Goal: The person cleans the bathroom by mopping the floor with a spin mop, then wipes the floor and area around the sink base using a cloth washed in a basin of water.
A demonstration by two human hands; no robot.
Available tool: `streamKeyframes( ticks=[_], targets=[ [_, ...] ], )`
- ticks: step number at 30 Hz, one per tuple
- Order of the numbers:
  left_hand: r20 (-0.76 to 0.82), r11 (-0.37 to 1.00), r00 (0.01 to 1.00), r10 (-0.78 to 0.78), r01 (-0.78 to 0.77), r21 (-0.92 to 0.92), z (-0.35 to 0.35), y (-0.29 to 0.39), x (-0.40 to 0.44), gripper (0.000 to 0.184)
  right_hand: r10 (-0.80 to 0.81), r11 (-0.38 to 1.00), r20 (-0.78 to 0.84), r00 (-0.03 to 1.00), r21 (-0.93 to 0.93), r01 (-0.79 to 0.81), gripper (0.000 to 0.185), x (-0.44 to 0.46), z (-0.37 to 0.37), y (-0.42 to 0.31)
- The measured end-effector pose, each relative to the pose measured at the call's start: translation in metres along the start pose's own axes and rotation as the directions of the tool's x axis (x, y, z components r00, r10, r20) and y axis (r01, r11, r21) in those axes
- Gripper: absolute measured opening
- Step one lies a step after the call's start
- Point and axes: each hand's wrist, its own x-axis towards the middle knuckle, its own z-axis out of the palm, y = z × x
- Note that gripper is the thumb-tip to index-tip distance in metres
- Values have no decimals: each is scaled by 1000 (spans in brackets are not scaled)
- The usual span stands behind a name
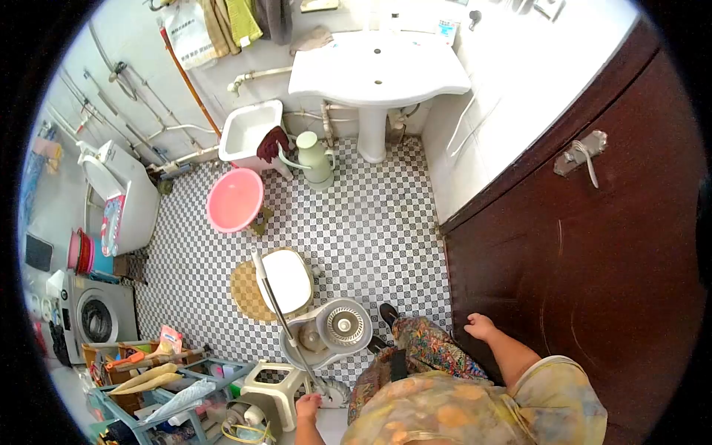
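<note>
Yellow-mottled shirt (430,411); grey twin-basin bucket (331,351), round slotted basket (345,326).

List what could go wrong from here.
The mop bucket stands close to the dark shoes, so a careless step might bump or tip it. The mop pole slants over that bucket, so a knock could send it sliding to the floor.

White sink (319,70), towels (242,21) hanging to its left, pale green jug (317,165) left of its pedestal (372,137), pink basin (236,200) farther left
</note>
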Motion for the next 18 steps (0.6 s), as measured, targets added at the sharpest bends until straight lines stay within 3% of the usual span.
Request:
streamKeyframes(
  ticks=[1,2,3,5,6,7,9,11,14,17,18],
  targets=[
    [-19,998,1000,-2,4,64,1,11,-3,12,-7,1000,-7,1000,9,7,50,1,-4,-7],
    [13,998,999,44,-43,-47,-5,-4,17,13,-49,998,-14,999,29,50,49,3,-9,-15],
    [10,998,999,47,-46,-41,-5,14,8,13,-86,995,-18,996,51,87,49,4,-14,-25],
    [-73,992,995,66,-58,111,3,60,-17,14,-43,993,-53,998,110,48,46,13,-21,-41],
    [-21,998,998,60,-60,-4,0,58,-4,16,-53,988,-64,997,139,61,46,14,-27,-50],
    [-23,998,998,56,-56,-5,0,64,3,16,-64,984,-75,995,164,75,45,17,-34,-57],
    [-35,996,996,82,-81,30,6,71,13,15,-88,988,-61,994,119,94,45,37,-44,-61],
    [-56,988,988,143,-146,-57,14,73,25,15,-110,991,-26,994,71,112,45,53,-55,-68],
    [-69,995,993,96,-97,-15,35,93,38,15,-16,997,-23,1000,79,18,44,77,-87,-77],
    [-54,995,996,71,-74,-72,69,130,40,17,-35,996,-52,998,79,39,44,110,-121,-68],
    [-43,996,996,84,-84,12,83,154,35,18,-26,997,-52,998,65,30,45,120,-134,-67]
  ],
)
